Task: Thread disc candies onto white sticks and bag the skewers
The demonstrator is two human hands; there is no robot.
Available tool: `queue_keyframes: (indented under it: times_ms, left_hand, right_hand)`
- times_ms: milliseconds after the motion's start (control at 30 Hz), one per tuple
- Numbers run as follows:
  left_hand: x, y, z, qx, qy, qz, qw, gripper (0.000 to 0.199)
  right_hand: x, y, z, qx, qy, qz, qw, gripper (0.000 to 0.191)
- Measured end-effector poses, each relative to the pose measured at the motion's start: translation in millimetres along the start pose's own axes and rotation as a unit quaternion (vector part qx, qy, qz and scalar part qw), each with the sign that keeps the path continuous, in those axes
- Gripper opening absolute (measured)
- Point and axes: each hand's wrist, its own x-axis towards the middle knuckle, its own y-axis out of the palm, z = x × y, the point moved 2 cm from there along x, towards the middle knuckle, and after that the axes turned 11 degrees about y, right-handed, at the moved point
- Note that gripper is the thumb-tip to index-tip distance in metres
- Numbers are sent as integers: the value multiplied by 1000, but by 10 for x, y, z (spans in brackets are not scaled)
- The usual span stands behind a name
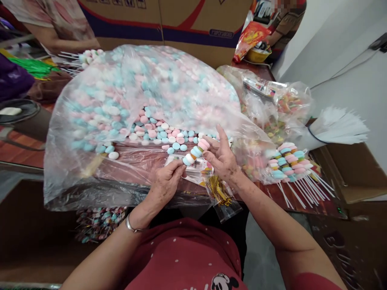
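Observation:
My left hand (165,181) is closed in a pinch at the lower end of a marshmallow skewer (193,155). Blue, white and pink marshmallows are stacked along it with orange and green pieces between them. At the upper, pink end is my right hand (222,159), its thumb and a finger around the candy while the index finger points up. Just beyond both hands, loose pink, blue and white marshmallows (165,133) spill from a large clear plastic bag (99,80). A small packet of gold twist ties (220,191) lies below my right hand.
Finished skewers (290,161) lie at the right table edge, sticks outward. Behind them are a bundle of white sticks (338,125) and bags of gummy candy (290,100). A cardboard box (30,229) with wrapped candy stands lower left. Other people work across the table.

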Motion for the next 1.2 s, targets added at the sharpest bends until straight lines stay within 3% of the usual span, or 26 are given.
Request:
queue_keyframes:
  times_ms: [100,233,300,433,567,667,733,833,967,1067,1200]
  left_hand:
    - [-12,-8,-113,-45,-29,2,999,19]
    - [-82,6,-170,-33,-48,3,998,18]
    - [-112,28,-162,-37,-54,-2,998,22]
    - [-172,138,-183,-125,-75,-28,989,20]
    - [-234,331,-301,-128,-55,19,990,22]
    - [-273,442,-357,-98,-38,61,993,26]
    - [-284,464,-359,-91,-45,74,992,33]
    - [-271,428,-340,-101,-61,82,990,36]
    - [-255,311,-289,-101,-69,56,991,31]
    - [-296,218,-203,-84,-67,27,994,26]
    - [-395,79,-80,-60,-52,-14,997,22]
  right_hand:
    - [-90,9,67,60,3,23,998,93]
    - [-268,29,196,-74,-21,2,997,61]
    - [-328,53,231,-100,-39,-13,994,56]
    - [-451,165,200,52,-24,-33,998,73]
    - [-676,243,200,96,5,-85,992,69]
    - [-864,54,311,98,-27,-145,984,54]
    - [-980,-252,425,74,-58,-193,977,46]
    - [-1140,-921,570,-68,-44,-333,939,40]
    - [-1208,-1663,506,-357,53,-379,852,37]
    - [-1145,-1827,274,-518,34,-338,785,32]
    - [-1054,-1741,63,-633,-17,-281,722,24]
